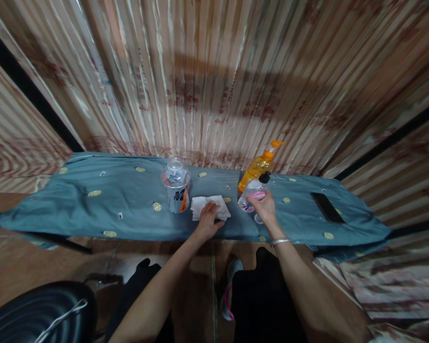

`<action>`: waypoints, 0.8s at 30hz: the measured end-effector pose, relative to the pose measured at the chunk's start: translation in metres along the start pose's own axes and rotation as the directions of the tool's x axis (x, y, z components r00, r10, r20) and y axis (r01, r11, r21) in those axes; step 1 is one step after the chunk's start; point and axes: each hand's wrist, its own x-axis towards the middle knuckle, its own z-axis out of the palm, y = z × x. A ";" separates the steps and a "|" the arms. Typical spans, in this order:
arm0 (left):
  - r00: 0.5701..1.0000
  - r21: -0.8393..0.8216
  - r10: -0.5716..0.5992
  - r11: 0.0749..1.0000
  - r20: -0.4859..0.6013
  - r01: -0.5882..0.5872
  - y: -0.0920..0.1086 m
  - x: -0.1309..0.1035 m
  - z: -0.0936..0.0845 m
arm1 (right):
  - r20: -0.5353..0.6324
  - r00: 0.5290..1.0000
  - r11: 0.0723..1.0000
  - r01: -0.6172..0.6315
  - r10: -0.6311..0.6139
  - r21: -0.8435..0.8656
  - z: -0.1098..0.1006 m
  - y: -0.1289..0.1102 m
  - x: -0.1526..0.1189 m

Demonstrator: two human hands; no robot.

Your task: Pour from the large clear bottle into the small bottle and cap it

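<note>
My left hand [209, 220] rests on a white cloth or tissue [199, 204] lying on the table, its fingers spread over it. To the right, my right hand [265, 207] is wrapped round a clear bottle [246, 201] with a black pump top and a pink label. Just behind that bottle is an orange pump bottle [256, 170]. An uncapped clear jar [177, 188] with a black and orange label stands left of the cloth. A small clear round item [258, 219] lies under my right hand.
The narrow table has a teal patterned cover [128, 190]. A dark phone [327, 207] lies at its right. Striped curtains [200, 85] hang behind, with dark poles at both sides. A black round seat [43, 312] with a white cable is at the lower left.
</note>
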 end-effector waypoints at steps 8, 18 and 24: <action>0.999 0.053 0.049 0.997 -0.009 -0.048 -0.003 -0.002 0.001 | -0.052 0.996 0.996 -0.073 0.071 -0.047 -0.007 0.010 0.019; 0.986 -0.013 0.087 0.996 -0.144 -0.090 0.007 -0.017 -0.025 | -0.048 0.994 0.993 -0.099 0.102 0.063 -0.004 0.029 0.007; 0.974 -0.046 0.090 0.994 -0.207 -0.102 0.017 -0.039 -0.052 | -0.002 0.998 0.998 0.057 -0.057 -0.031 -0.003 0.030 -0.049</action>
